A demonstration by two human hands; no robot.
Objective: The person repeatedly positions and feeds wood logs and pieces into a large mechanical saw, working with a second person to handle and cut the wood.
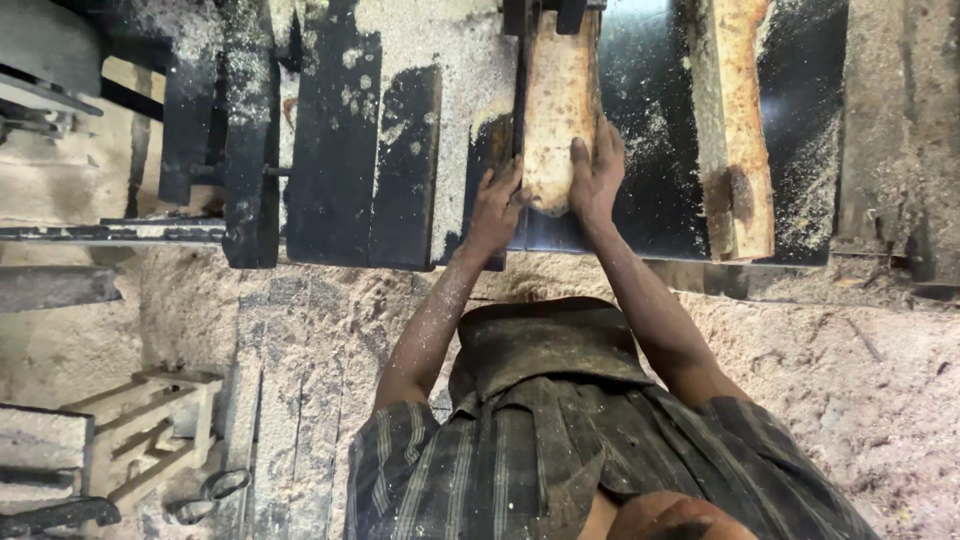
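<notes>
Pale rough-sawn wooden plank [558, 100] pressed flat on black, sawdust-strewn metal tabletop [640, 170].
Left hand [495, 208] and right hand [597, 175] clasping its near end, grip closed; second bark-edged slab [735, 130] well right; sawdust-covered floor [850, 380] below.

A second rough plank [735, 130], sawdust [850, 370] on the floor, perhaps a wooden crate [150, 430]

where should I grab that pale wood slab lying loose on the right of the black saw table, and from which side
Grip the pale wooden slab at its near end, coming from the table's front edge. It lies lengthwise, pointing away, with that squared end closest and nothing lying against it.
</notes>
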